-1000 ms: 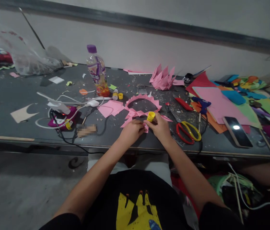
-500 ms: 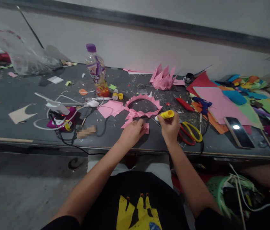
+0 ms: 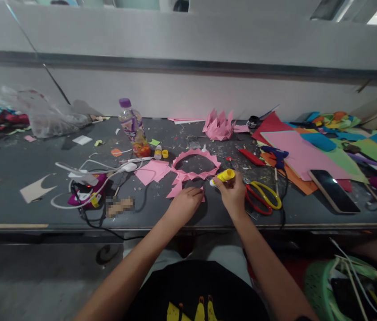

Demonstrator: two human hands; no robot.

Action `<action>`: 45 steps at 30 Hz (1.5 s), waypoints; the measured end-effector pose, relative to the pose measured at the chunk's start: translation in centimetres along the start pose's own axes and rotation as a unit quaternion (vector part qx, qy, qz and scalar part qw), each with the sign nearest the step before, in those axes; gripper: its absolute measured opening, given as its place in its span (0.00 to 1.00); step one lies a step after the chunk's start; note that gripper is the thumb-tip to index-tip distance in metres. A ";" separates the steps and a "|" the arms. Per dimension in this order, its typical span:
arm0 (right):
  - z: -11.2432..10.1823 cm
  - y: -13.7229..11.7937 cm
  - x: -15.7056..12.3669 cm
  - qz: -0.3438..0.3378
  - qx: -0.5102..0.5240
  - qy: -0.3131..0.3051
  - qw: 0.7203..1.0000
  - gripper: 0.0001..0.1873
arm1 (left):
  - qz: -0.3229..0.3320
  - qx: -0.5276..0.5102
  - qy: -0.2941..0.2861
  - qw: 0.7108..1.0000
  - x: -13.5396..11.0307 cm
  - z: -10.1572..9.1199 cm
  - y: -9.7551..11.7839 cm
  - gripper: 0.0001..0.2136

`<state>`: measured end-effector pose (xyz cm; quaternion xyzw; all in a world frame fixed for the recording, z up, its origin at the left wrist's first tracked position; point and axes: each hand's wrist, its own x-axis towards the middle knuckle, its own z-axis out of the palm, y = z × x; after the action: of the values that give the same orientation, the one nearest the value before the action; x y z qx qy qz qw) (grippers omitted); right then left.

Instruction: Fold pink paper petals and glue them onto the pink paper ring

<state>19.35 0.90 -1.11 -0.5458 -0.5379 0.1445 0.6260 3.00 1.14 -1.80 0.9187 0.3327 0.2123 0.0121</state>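
Note:
My right hand is closed round a yellow glue stick, tilted with its white end toward the left. My left hand rests near the table's front edge, fingers bent down over a small pink paper piece. Most of that piece is covered by the hand. Just beyond both hands lies a ring of folded pink paper points. Pink paper squares lie in a loose pile to its left. Red-and-yellow-handled scissors lie right of my right hand.
A bottle with a purple cap stands at the back left. A purple power strip with white cables sits at left. Behind the ring stands a pink paper flower. At right are a blue glue gun, coloured sheets and a phone.
The view has tilted up, so the table appears lower. My left hand's fingers now cover more of the small pink piece. My right hand keeps hold of the glue stick.

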 end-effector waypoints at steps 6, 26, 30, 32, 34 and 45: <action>0.1 0.2 -0.1 0.007 0.020 -0.009 1.000 0.17 | -0.006 0.011 -0.006 1.000 0.2 -0.4 0.1 0.09; 0.0 0.1 0.1 0.033 0.081 -0.021 0.996 0.16 | -0.043 -0.032 0.004 0.999 -0.5 -0.9 0.3 0.13; -0.1 0.4 -0.2 0.039 0.070 -0.078 0.994 0.16 | -0.061 -0.008 -0.026 0.998 -1.5 -1.0 1.0 0.13; 0.0 0.7 -0.3 0.038 0.075 -0.132 0.988 0.16 | -0.063 -0.003 -0.030 0.998 -2.2 -1.2 1.5 0.14; 0.2 0.9 -0.4 0.030 0.083 -0.191 0.978 0.16 | -0.060 0.005 -0.033 0.998 -2.9 -1.3 1.9 0.16; 0.3 1.2 -0.4 0.006 0.065 -0.302 0.951 0.14 | -0.070 0.013 -0.052 0.996 -3.2 -1.5 2.5 0.17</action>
<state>19.39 1.19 -2.41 -0.4377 -0.6879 0.3409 0.4679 1.72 -2.91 -1.28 0.9031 0.3977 0.1585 0.0328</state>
